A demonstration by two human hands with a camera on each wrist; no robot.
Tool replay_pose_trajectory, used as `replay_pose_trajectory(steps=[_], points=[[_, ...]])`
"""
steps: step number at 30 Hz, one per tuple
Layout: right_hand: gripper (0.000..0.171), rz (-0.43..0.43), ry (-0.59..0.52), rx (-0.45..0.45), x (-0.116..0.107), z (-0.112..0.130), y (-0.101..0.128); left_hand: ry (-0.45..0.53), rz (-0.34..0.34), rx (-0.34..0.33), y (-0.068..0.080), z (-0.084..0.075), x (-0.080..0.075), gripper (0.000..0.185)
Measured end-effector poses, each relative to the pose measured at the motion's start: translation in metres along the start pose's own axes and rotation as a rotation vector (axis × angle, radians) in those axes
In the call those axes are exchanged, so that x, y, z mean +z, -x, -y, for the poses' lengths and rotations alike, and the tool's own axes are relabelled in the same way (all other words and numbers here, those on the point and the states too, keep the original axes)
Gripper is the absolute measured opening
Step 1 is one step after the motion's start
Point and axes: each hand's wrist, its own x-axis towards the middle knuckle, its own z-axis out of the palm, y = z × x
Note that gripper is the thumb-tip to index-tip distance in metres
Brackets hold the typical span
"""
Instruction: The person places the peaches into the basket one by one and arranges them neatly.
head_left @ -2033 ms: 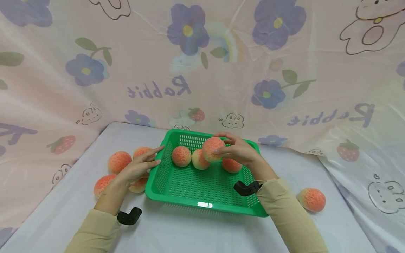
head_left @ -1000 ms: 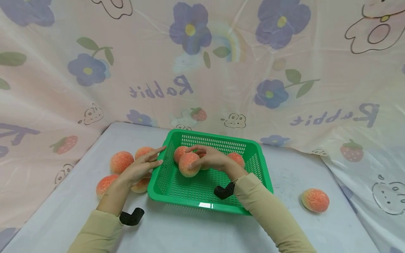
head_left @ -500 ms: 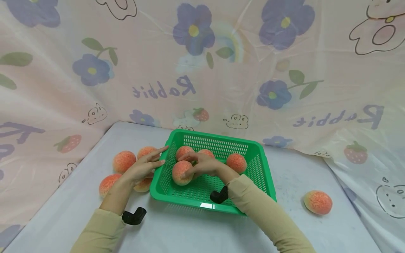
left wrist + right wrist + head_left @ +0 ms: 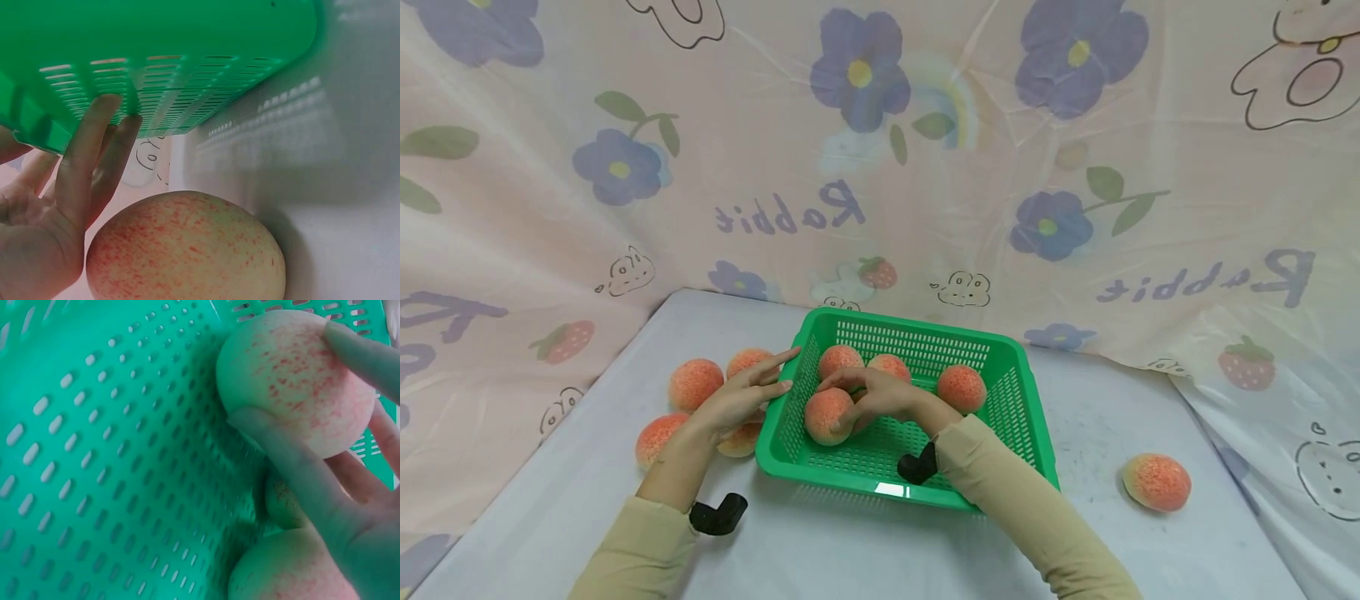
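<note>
My right hand [image 4: 880,395] grips a red-and-cream peach [image 4: 828,417] inside the green plastic basket [image 4: 895,490], low at its left end. In the right wrist view the thumb and fingers curl round this peach [image 4: 294,381]. Behind it in the basket are two more peaches, one peach [image 4: 839,360] at the back left and another [image 4: 891,367] partly hidden by the hand. A further peach [image 4: 962,388] sits toward the right. My left hand [image 4: 735,407] rests with straight fingers against the basket's left side; its fingertips touch the outer wall [image 4: 169,81] in the left wrist view.
Several peaches lie on the white table [image 4: 820,550] left of the basket, such as one peach [image 4: 696,384] partly beside the left forearm. A single peach [image 4: 1157,482] lies at the right. A patterned curtain [image 4: 925,167] hangs behind the table.
My right hand has carried the peach leftward and toward me, down to the basket's left end, uncovering the right-hand peach. The left hand keeps its place on the basket; the view has shifted slightly.
</note>
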Motion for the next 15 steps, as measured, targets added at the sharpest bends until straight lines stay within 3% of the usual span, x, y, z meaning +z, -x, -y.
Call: replay_pose_trajectory(steps=[9, 15], points=[[0.054, -0.004, 0.006, 0.007, 0.005, 0.008, 0.007, -0.014, -0.007, -0.009, 0.000, -0.002, 0.001, 0.058], [0.056, -0.031, -0.014, 0.016, -0.006, 0.012, 0.018, -0.007, -0.006, 0.000, 0.000, -0.001, 0.001, 0.059]])
